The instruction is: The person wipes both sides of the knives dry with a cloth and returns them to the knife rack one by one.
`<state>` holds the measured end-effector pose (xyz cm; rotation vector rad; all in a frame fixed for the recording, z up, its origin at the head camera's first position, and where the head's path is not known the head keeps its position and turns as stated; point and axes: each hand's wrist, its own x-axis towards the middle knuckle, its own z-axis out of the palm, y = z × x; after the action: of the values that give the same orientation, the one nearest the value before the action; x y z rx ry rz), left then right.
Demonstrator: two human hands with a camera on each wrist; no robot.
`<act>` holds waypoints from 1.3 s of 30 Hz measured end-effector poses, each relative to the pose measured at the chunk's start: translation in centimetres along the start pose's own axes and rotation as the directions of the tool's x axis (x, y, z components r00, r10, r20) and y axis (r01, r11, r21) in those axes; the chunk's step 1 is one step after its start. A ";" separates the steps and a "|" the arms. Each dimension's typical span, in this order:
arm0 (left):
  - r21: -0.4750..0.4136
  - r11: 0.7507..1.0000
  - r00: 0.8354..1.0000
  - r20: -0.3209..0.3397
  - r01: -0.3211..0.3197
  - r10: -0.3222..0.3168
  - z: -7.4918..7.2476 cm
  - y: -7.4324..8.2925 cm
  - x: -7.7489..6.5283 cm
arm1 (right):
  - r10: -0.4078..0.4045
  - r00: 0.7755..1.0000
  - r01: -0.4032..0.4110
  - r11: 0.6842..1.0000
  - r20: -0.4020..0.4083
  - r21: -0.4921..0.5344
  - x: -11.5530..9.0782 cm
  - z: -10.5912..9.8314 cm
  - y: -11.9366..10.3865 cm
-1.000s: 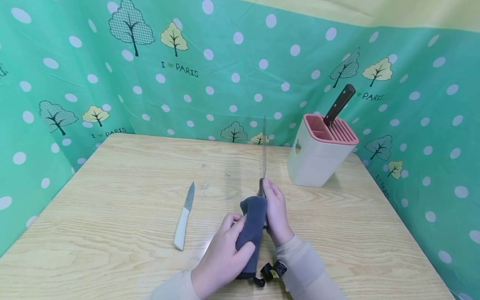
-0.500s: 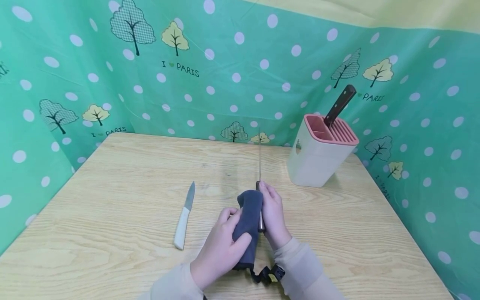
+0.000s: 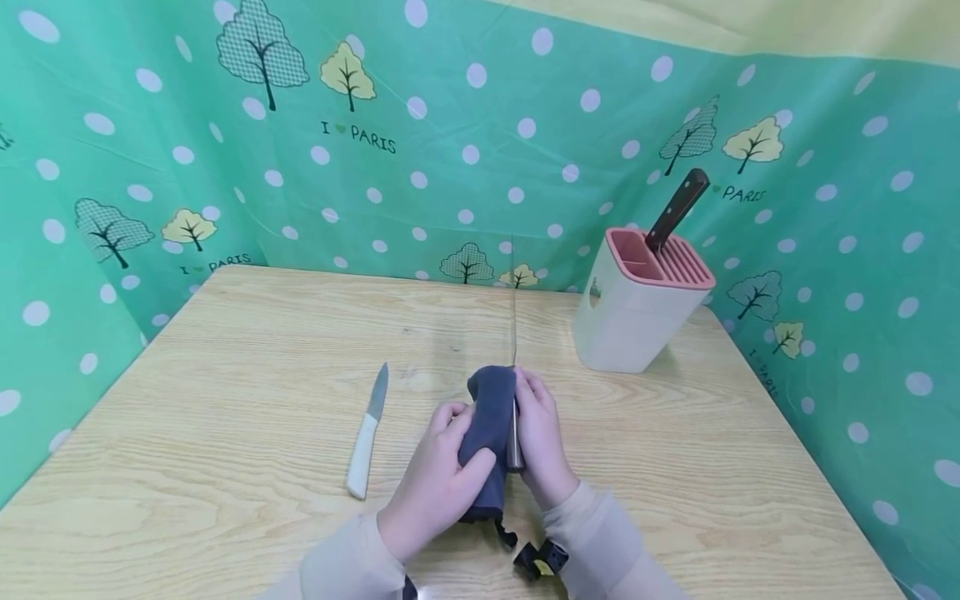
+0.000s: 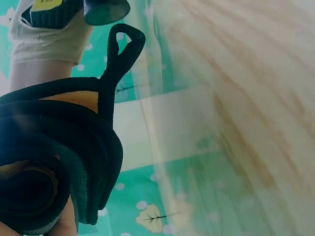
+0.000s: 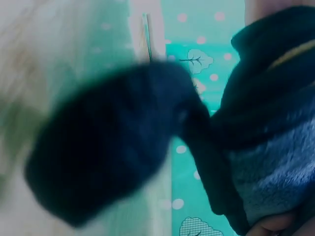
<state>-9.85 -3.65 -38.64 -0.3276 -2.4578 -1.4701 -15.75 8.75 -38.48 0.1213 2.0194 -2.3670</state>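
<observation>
My left hand [image 3: 442, 475] grips a rolled dark blue-grey towel [image 3: 489, 417] with its thumb on top. In the left wrist view the end of the towel [image 4: 93, 162] shows its layers and a hanging loop [image 4: 123, 54]. Close at the towel's right side, my right hand [image 3: 542, 433] holds a knife [image 3: 514, 446] by its dark handle, partly hidden by the towel and fingers. Its thin blade points away from me, nearly edge-on. On the right of the right wrist view lies the towel's fuzzy side [image 5: 280, 167]; a blurred dark shape [image 5: 118, 142] fills the left.
A paring knife [image 3: 363, 454] with a pale handle lies on the wooden table [image 3: 225, 467], left of my hands. At the back right stands a white knife block [image 3: 633, 325] with a pink slotted top, holding a brown-handled knife [image 3: 678, 208]. A green patterned curtain [image 3: 420, 158] hangs behind.
Both hands have shifted slightly left, the towel also away from me. The held knife's blade has moved left, and its handle now sits lower beside the towel.
</observation>
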 end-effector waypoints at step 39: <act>-0.137 0.971 0.981 0.041 0.194 -0.190 -1.2 -0.9 2.6 | -0.137 0.988 0.146 0.977 0.064 -0.155 0.0 -1.8 -1.9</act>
<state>-12.42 -4.92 -37.99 -0.1398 -2.4724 -1.7328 -15.83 10.87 -36.85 -0.0915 2.2520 -2.2451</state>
